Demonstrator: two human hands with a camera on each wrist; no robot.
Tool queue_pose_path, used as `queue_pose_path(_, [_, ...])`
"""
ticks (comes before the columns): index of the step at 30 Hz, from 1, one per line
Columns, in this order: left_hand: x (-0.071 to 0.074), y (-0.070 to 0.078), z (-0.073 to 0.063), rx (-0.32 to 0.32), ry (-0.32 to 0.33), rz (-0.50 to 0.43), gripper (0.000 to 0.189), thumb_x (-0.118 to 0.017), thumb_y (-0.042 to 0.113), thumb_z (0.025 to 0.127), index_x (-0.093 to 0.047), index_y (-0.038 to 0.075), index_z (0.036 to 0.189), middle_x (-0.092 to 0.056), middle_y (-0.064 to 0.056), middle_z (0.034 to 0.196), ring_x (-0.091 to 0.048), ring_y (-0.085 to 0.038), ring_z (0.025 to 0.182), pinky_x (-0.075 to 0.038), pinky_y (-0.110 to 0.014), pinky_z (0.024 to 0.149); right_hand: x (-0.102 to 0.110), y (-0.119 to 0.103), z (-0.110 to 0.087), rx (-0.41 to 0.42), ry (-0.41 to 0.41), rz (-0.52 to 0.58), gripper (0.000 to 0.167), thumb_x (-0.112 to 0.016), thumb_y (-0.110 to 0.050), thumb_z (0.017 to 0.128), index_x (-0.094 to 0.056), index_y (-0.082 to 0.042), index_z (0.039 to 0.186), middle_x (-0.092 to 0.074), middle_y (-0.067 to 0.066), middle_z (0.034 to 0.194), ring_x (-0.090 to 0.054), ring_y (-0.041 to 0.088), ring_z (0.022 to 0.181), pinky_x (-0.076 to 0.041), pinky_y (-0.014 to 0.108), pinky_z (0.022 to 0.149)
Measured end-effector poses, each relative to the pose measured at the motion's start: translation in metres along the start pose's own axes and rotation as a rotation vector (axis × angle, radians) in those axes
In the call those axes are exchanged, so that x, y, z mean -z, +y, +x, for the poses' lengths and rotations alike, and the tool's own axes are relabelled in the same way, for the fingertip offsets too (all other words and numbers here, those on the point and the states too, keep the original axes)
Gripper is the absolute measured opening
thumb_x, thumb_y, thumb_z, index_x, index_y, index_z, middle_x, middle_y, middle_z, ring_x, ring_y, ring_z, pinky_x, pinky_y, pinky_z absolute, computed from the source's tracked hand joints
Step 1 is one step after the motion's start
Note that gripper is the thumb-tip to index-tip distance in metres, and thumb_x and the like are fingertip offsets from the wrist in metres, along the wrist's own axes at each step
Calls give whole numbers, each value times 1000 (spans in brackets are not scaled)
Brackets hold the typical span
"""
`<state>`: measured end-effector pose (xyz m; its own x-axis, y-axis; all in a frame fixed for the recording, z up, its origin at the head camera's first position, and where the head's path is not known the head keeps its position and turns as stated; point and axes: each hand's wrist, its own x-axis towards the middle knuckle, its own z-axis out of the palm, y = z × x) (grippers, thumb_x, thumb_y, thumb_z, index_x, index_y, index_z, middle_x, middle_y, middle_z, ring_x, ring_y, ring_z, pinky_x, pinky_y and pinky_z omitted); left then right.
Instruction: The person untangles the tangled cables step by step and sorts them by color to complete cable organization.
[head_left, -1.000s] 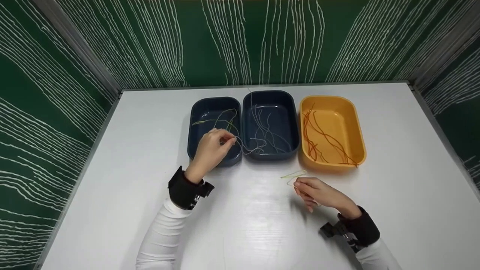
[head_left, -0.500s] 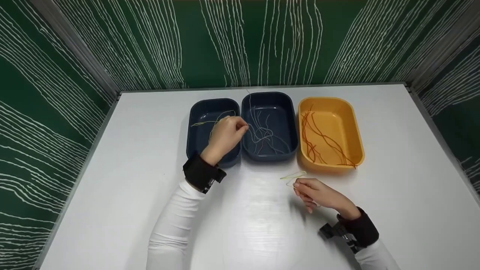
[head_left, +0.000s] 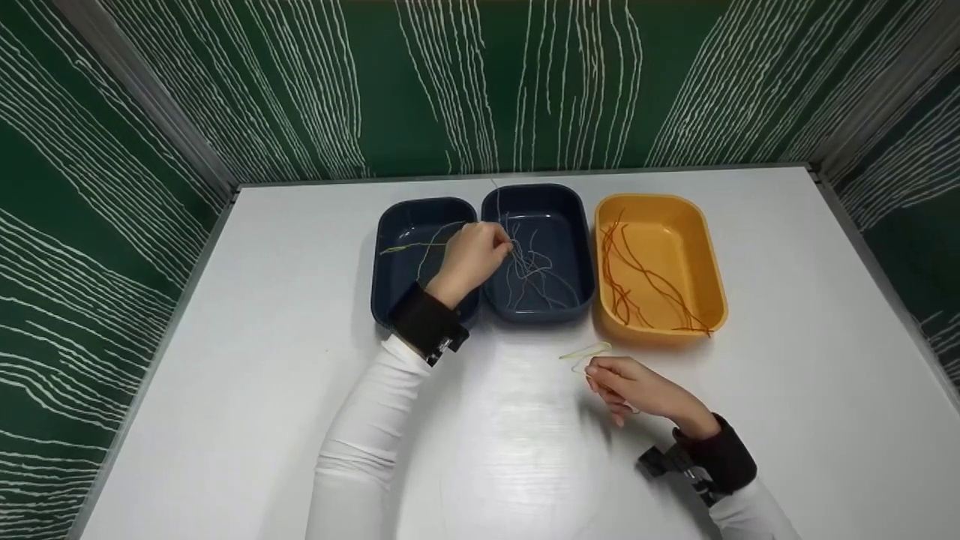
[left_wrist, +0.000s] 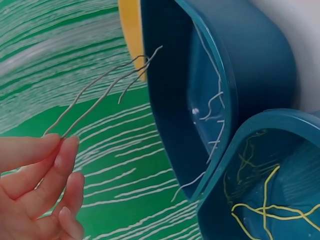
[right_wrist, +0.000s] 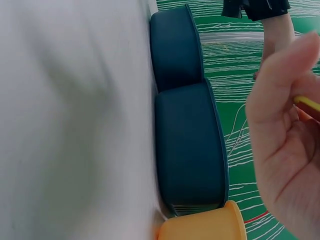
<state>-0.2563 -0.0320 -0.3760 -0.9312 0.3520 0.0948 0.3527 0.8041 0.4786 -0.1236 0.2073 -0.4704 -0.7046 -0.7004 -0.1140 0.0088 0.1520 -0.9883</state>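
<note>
My left hand (head_left: 474,251) is over the inner side of the middle dark-blue bin (head_left: 540,315). Thumb and forefinger pinch thin grey strings (left_wrist: 110,89), whose far ends hang free towards that bin in the left wrist view. More whitish strings (head_left: 545,271) lie loosely in the bin, and one rises over its back rim. In front of the yellow bin, my right hand (head_left: 630,386) pinches a yellow string (right_wrist: 307,103) between thumb and fingers; a loop of it sticks out to the left. Part of that string is hidden inside the hand.
The left dark-blue bin (head_left: 381,285) holds yellow strings (head_left: 405,246), one reaching its left rim. In the yellow bin (head_left: 686,262) lie orange-red strings (head_left: 660,276), with an end over the front rim. All three bins stand side by side on a white table (head_left: 300,262).
My left hand has moved right and slightly away from me, from over the left bin to the middle bin, carrying the grey strings. My right hand has stayed in place.
</note>
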Motion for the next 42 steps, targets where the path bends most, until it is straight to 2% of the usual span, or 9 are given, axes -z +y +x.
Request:
queue_pose_path(9, [-10, -2, 9, 14, -56, 18, 16, -55, 15, 87, -68, 8, 94, -66, -4, 92, -61, -17, 80, -47, -32, 75, 0, 2, -1, 15, -11, -6, 37, -29, -13, 98, -38, 18, 80, -23, 25, 53, -28, 37, 39, -44, 37, 39])
queue_pose_path(13, [-14, -4, 12, 9, -64, 16, 17, -55, 14, 87, -68, 7, 95, -66, -5, 93, -60, -18, 83, -46, -32, 77, -1, 0, -1, 7, -10, -12, 38, -30, -14, 98, -38, 18, 79, -23, 26, 53, -30, 26, 36, -44, 36, 39])
queue_pose_path(17, [-19, -5, 15, 7, -97, 56, 18, -55, 14, 87, -68, 7, 97, -66, -5, 96, -60, -18, 87, -46, -33, 78, -2, 1, 0, -1, -12, -8, 38, -30, -14, 98, -38, 19, 80, -23, 26, 54, -34, 13, 38, -44, 34, 40])
queue_pose_path(26, [-27, -8, 16, 31, -212, 160, 19, -54, 15, 88, -68, 9, 99, -66, -4, 99, -61, -19, 89, -47, -33, 77, -3, 1, 1, -2, -16, 10, 37, -29, -13, 98, -38, 19, 81, -23, 27, 54, -35, 10, 39, -44, 35, 39])
queue_pose_path(29, [-27, -10, 14, 31, -182, 160, 18, -54, 14, 87, -68, 9, 98, -66, -5, 99, -61, -19, 89, -48, -34, 77, -3, -1, 0, 4, -20, 8, 38, -29, -13, 98, -38, 19, 81, -23, 27, 54, -35, 9, 40, -44, 34, 39])
queue_pose_path(35, [-20, -13, 8, 15, -43, 114, 20, -52, 11, 88, -68, 8, 99, -65, -5, 100, -61, -19, 92, -47, -32, 77, -3, -2, 1, 14, -21, 10, 38, -29, -14, 98, -38, 19, 81, -24, 26, 54, -35, 9, 39, -44, 32, 39])
queue_pose_path(38, [-15, -10, -2, -20, -32, 65, 20, -52, 11, 88, -67, 6, 100, -65, -6, 100, -60, -20, 92, -46, -32, 80, -3, -2, 0, 6, -12, 2, 38, -29, -14, 98, -39, 18, 81, -24, 26, 54, -35, 9, 39, -44, 37, 39])
queue_pose_path(42, [-12, -1, -25, -121, -56, -9, 18, -55, 13, 87, -68, 5, 98, -66, -7, 95, -60, -20, 89, -45, -32, 79, -4, -2, -1, -10, -4, -6, 39, -30, -16, 98, -39, 18, 81, -25, 28, 55, -35, 8, 39, -45, 39, 40])
